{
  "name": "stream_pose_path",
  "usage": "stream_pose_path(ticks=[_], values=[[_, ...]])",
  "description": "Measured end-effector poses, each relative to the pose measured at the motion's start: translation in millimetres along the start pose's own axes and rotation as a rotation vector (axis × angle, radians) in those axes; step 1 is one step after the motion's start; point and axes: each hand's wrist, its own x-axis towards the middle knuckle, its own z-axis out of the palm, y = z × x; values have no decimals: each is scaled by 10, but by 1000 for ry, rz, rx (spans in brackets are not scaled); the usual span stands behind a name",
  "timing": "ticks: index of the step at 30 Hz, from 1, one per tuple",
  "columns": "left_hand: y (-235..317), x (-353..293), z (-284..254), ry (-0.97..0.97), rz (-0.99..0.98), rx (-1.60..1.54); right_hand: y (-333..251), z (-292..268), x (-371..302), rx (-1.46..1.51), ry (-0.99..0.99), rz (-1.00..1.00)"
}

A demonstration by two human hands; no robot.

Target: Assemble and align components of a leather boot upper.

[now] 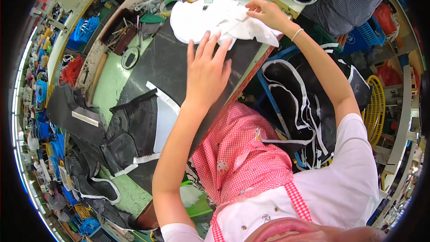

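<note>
A pile of thin white cut pieces lies at the far end of the work table, some rounded and some angular. My left hand is spread above the dark sheet, its fingertips at the near edge of the white pieces. At the pile's right side, my right hand has bent fingers, a little apart, at the edge of the pieces; no piece shows clearly between them. Black panels with white edging strips lie left of my left forearm, one with a pale blue-white area.
Scissors, tape rolls and a tool tray are at the table's left. A blue crate with white-edged black pieces stands right of the table. Another person is at the far right, near a yellow basket.
</note>
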Motion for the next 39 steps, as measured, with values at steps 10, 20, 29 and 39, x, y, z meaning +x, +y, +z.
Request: stream_pose_path(ticks=[10,20,29,39], values=[[-1096,302,150,66,-138,94,-182,48,293,-290,-242,0],[-459,278,116,-137,131,-53,-503,289,877,-5,-505,-255],[-283,271,522,-184,55,-126,-470,222,927,-83,-376,-579],[-321,108,659,-83,80,-75,-792,381,831,-330,-262,-257]])
